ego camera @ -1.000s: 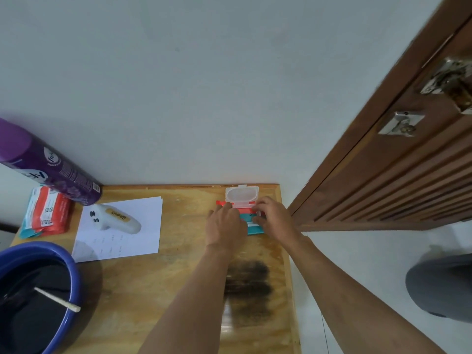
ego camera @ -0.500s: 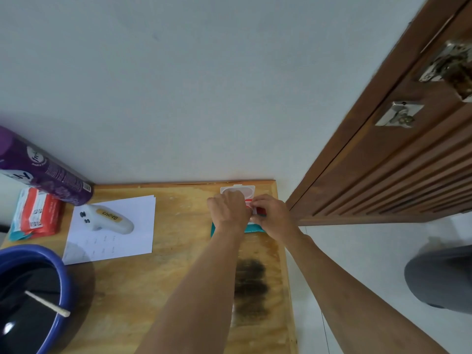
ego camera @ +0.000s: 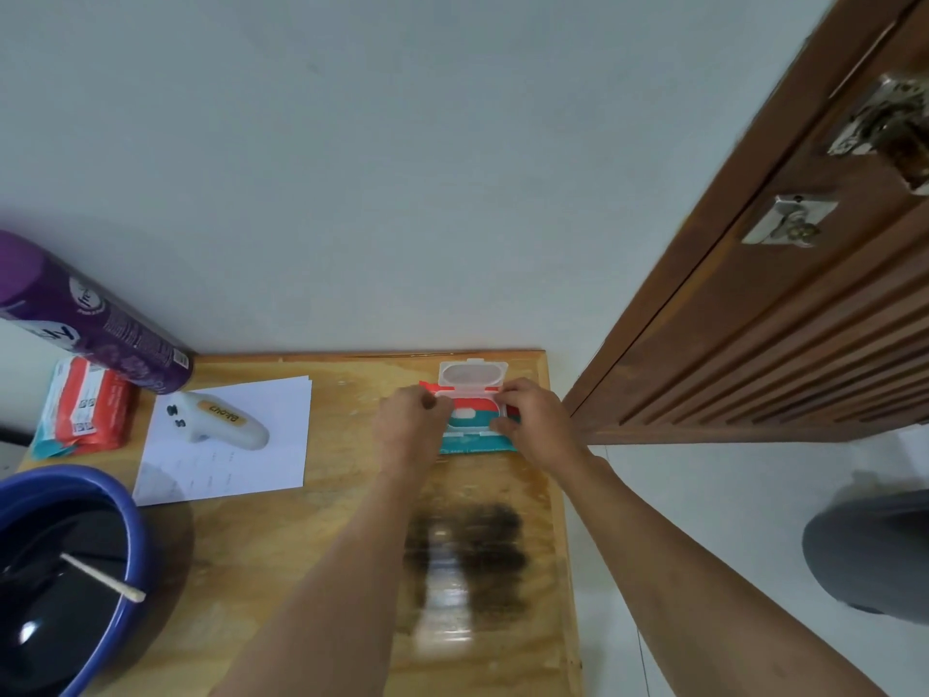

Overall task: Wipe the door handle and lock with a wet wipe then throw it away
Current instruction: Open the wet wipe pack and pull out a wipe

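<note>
Wooden table (ego camera: 321, 545) stands against a pale wall, with the brown door (ego camera: 784, 334) to its right. At the table's far right corner lies the wet wipe pack (ego camera: 472, 420), its clear flip lid (ego camera: 472, 377) open. The left hand (ego camera: 409, 430), fingers curled, presses on the pack's left end. The right hand (ego camera: 535, 420) pinches the pack's right edge beside the opening. The door handle (ego camera: 890, 123) and lock (ego camera: 792, 221) sit far right.

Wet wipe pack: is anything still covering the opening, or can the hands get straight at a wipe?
Nothing visible blocks it. The wet wipe pack's lid is flipped open, and the left hand and right hand rest on either side.
</note>
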